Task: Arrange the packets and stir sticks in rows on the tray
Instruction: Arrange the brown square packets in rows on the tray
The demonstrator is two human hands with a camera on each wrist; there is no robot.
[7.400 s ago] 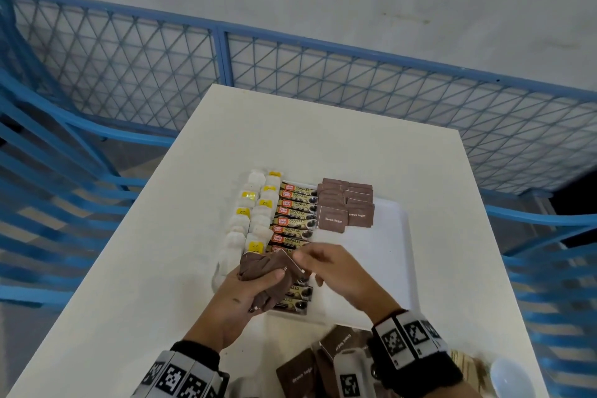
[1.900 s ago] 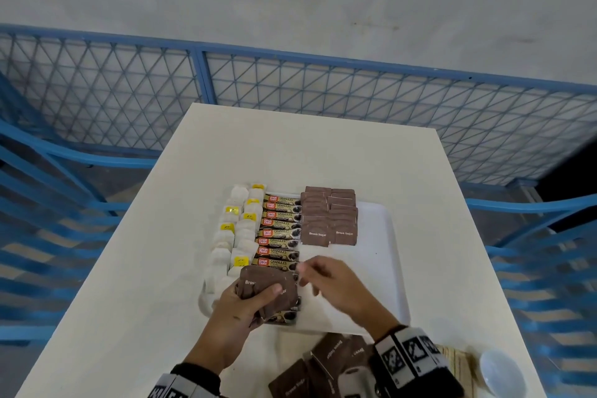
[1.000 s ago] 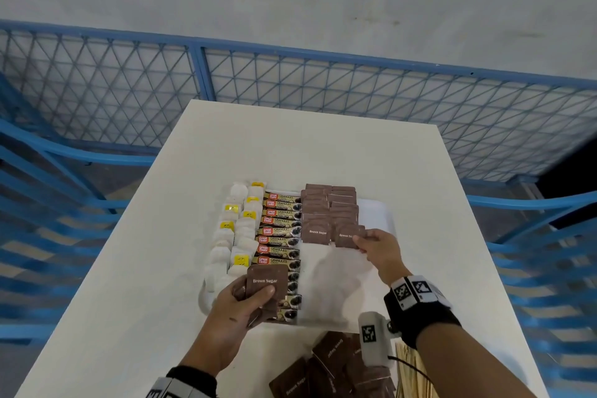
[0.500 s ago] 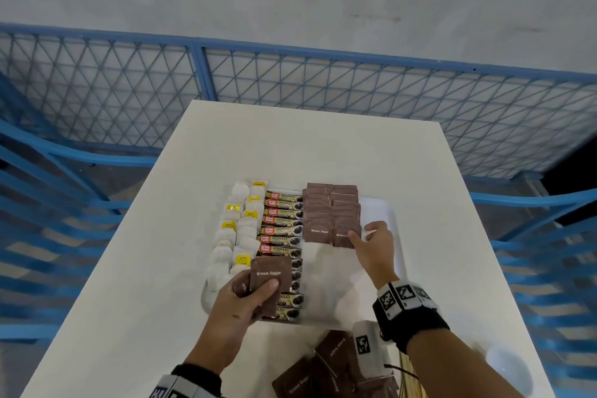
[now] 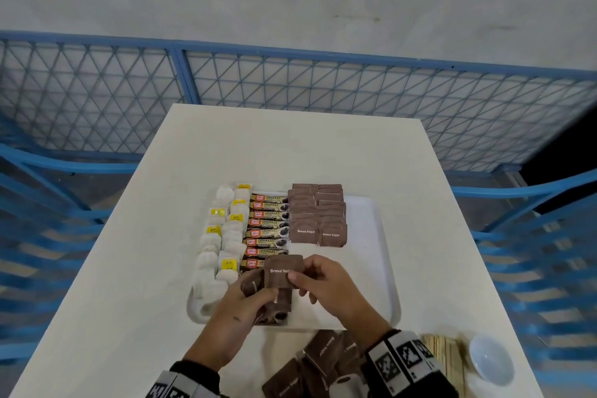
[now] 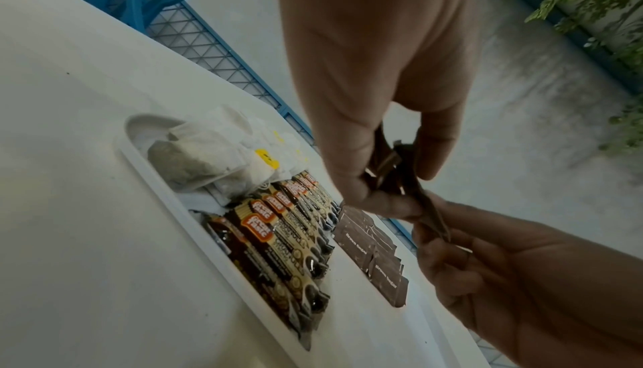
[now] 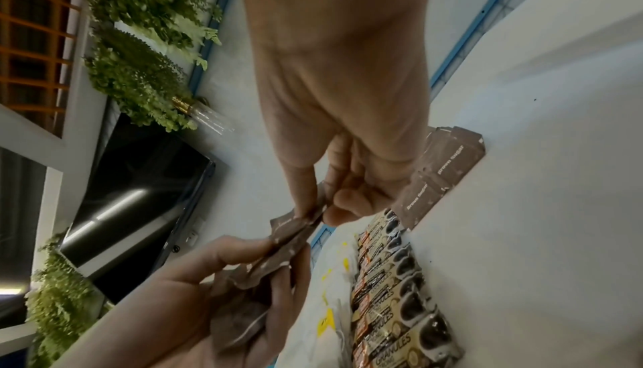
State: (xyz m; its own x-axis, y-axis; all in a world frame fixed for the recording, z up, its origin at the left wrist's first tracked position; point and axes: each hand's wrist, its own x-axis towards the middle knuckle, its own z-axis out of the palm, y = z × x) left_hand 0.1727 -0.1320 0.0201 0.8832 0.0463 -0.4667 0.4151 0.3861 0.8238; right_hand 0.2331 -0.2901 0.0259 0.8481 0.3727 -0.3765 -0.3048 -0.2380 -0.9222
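- Left hand point(image 5: 237, 310) curled round a small stack of brown sugar packets point(image 5: 258, 284), held just above the near edge of the white tray point(image 5: 371, 255).
- Right hand point(image 5: 326, 281) pinching the top packet point(image 5: 282, 270) of that stack between thumb and forefinger, label "Brown Sugar" facing up; other fingers loosely curled.
- On the tray, left to right: two columns of tea bags point(image 5: 223, 236) with yellow tags, one column of coffee granule sticks point(image 5: 269, 226), two overlapping columns of brown sugar packets point(image 5: 318, 216) reaching about halfway down the tray.
- Right part of the tray bare.
- Loose pile of more brown sugar packets point(image 5: 316, 362) on the white counter point(image 5: 290, 145), just in front of the tray's near edge.
- Wooden stir sticks point(image 5: 442, 362) lying in a bundle on the counter at the near right, beside a small white bowl point(image 5: 491, 363).
- Blue mesh fence point(image 5: 323, 84) beyond the counter's far edge.
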